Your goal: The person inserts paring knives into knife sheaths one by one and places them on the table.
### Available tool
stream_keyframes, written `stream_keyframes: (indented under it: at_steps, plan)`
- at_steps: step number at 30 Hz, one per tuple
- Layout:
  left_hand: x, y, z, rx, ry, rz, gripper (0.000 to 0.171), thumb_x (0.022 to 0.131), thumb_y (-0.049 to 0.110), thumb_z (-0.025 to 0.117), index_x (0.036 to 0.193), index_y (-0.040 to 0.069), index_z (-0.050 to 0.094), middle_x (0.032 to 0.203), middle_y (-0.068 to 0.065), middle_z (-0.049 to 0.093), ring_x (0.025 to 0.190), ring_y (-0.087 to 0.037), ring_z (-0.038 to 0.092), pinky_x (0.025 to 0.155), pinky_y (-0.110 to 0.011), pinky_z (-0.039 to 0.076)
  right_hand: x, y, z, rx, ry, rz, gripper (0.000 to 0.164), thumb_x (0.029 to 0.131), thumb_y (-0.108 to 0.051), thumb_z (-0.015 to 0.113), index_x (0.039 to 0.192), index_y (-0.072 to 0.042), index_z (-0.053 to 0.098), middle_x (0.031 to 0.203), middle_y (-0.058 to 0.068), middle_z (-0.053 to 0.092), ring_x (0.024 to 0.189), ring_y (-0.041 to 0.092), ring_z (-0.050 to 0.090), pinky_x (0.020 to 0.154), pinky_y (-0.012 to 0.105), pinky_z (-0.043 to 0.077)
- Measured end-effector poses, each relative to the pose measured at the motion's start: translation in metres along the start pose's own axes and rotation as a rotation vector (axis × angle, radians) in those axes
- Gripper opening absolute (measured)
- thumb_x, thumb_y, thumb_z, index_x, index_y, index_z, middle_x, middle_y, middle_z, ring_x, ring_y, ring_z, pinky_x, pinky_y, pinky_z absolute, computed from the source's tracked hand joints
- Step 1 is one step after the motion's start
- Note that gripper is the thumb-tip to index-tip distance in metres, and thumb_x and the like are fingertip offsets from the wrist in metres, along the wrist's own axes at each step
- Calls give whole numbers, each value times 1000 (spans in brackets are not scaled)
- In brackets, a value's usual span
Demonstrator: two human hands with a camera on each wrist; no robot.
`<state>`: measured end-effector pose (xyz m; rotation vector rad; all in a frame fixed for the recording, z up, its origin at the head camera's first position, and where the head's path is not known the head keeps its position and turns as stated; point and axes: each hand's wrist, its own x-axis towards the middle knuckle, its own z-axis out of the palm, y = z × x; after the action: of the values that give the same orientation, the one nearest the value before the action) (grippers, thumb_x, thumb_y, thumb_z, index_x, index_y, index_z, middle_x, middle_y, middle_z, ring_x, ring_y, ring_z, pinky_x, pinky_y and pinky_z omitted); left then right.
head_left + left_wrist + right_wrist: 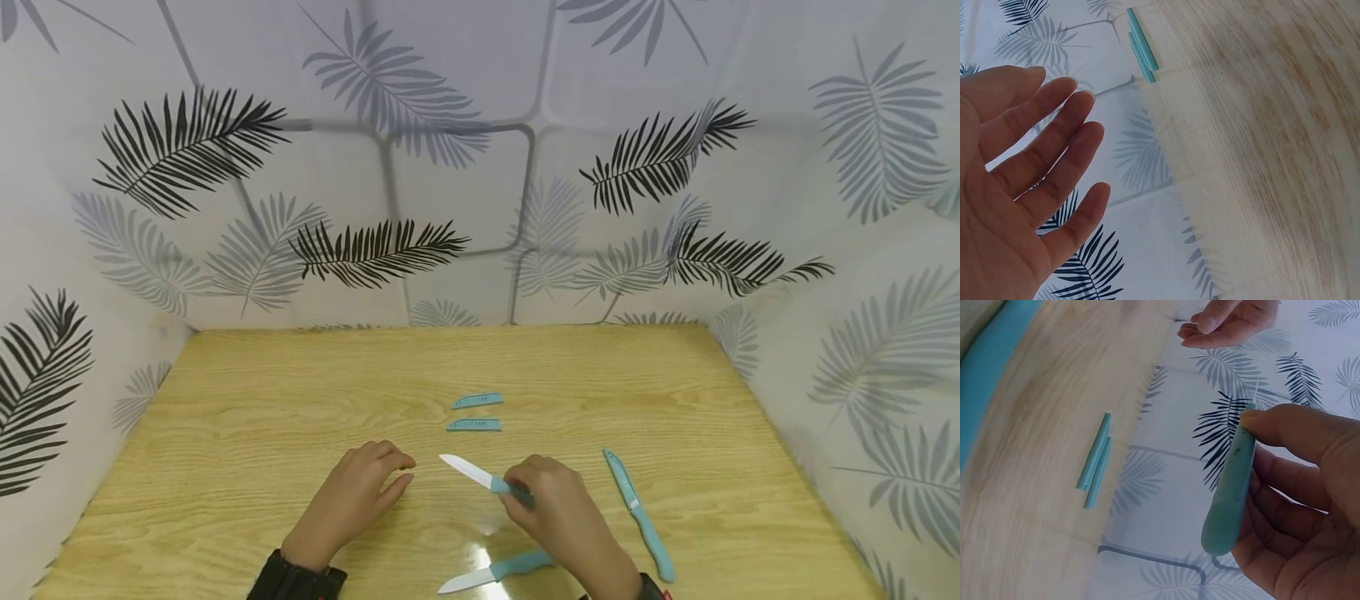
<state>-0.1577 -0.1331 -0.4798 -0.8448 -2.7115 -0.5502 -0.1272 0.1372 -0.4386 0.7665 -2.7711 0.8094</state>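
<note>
My right hand (551, 498) pinches the teal handle of a small white-bladed knife (468, 471) above the table, its blade pointing left. In the right wrist view the handle (1229, 500) sits between thumb and fingers, with the blade seen nearly edge-on. My left hand (363, 490) hovers just left of the blade tip and holds nothing; its fingers (1054, 156) are loosely bent and spread. Beyond the hands lie two teal blade sheaths, a farther sheath (477, 401) and a nearer sheath (474, 425), side by side.
A second unsheathed knife (480, 577) lies by the near edge, partly under my right forearm. To the right rests a sheathed teal knife (641, 521), slanting. The wooden table (315, 375) backs onto a leaf-patterned cloth (465, 192).
</note>
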Motion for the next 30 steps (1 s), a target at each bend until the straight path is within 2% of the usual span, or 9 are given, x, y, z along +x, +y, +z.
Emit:
stream_keyframes:
  at_steps: [9,18,30]
  plan:
    - [-1,-2,1,0,-8,-4,15,84,19,69,96,13,70,91,5,61,82,-12,57,71,-29,49,1,-4,-9,-5,13,-22,10,78,-14,74,83,-8,68,82,-1,63,71,7,57,60,15,47]
    - [-3,-3,1,0,-5,-19,14,82,17,70,95,10,70,91,3,62,83,-14,57,72,-33,49,1,-6,-19,-9,83,-13,11,76,-11,75,84,-8,68,82,-1,63,72,8,59,61,16,48]
    - [5,-3,3,-10,-10,-11,12,83,18,69,94,13,70,91,4,62,81,-13,58,71,-30,49,0,-6,-24,12,102,-12,10,76,-10,75,84,-8,68,83,-2,63,73,8,59,62,18,50]
